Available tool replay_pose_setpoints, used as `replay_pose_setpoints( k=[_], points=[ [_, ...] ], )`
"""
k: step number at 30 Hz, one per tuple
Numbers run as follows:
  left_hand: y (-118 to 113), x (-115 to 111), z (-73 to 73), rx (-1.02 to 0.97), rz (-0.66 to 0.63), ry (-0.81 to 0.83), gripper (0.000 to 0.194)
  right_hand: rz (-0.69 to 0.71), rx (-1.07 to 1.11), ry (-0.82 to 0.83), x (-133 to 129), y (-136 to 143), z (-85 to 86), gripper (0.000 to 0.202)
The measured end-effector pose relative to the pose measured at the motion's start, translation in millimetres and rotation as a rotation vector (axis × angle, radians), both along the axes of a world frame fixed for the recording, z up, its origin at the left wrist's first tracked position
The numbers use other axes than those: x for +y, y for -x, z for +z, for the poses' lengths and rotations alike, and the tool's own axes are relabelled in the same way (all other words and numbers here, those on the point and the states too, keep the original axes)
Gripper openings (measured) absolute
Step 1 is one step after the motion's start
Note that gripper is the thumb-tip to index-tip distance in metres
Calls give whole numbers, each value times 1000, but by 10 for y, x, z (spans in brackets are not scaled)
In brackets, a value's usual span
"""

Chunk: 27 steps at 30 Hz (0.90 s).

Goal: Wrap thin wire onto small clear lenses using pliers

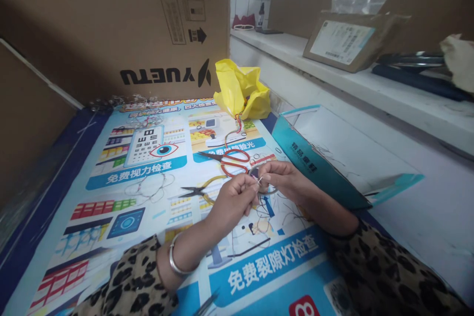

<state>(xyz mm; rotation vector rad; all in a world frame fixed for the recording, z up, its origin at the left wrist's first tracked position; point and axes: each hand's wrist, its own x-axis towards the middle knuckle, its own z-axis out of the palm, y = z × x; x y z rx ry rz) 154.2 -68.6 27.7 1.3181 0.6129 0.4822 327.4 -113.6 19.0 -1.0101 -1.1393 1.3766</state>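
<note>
Our left hand (237, 193) and right hand (281, 177) meet over the tabletop (155, 227), each grip pinched together on a thin strand (259, 180) between them; leftward lie scissors (222, 157), far, and pliers (200, 191), nearer.

Pliers (200, 192) before scissors (221, 158), bag (237, 88) behind, box (301, 155) (right)

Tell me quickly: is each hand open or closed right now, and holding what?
Left hand: closed, pinching a thin pale strand.
Right hand: closed, pinching the same strand; too small to tell exactly what it is.
</note>
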Motion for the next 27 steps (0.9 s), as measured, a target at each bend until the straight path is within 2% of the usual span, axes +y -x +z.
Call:
replay_pose_setpoints(
  k=[7,19,27],
  points=[
    [-3,26,-28,56,-8,-9,17,-32,-129,12,-20,12,93,15],
    [-9,44,-85,-161,-127,113,23,-116,-377,-110,-57,71,138,17],
    [-10,81,-107,-91,-148,108,28,-218,-462,-159,-88,102,200,18]
  ],
)
